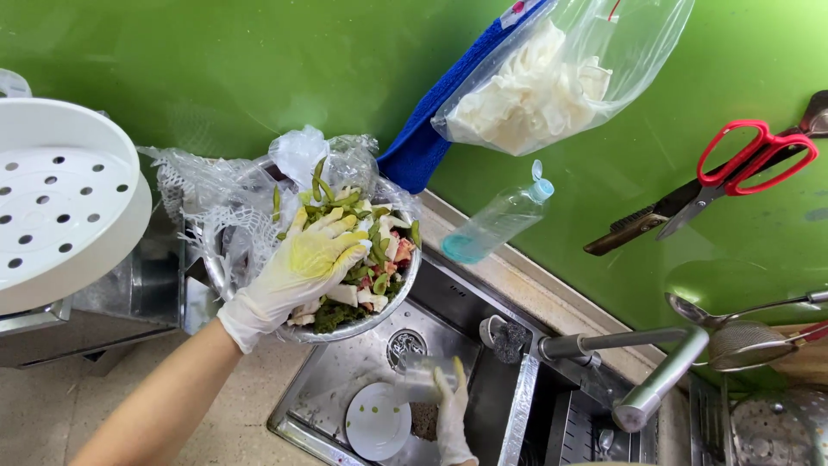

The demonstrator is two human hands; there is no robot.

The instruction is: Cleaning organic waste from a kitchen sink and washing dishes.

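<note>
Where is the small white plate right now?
In the head view, the small white plate lies in the steel sink, bottom centre, below the metal bowl of chopped vegetables and just left of the right hand.

thin translucent whitish gloves cover the left hand (297,267) and right hand (452,414); forearms sleeveless.

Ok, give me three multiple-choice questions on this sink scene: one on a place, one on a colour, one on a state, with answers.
1. Where is the white plate?
A. in the sink
B. on the wall
C. on the steamer tray

2. What colour are the scissors' handles?
A. blue
B. red
C. yellow

3. What is the left hand doing?
A. hanging free
B. gripping the tap
C. resting on food in the metal bowl

Answers: 1 A, it lies on the basin floor; 2 B, both loops are red; 3 C, the gloved fingers lie on the vegetables.
</note>
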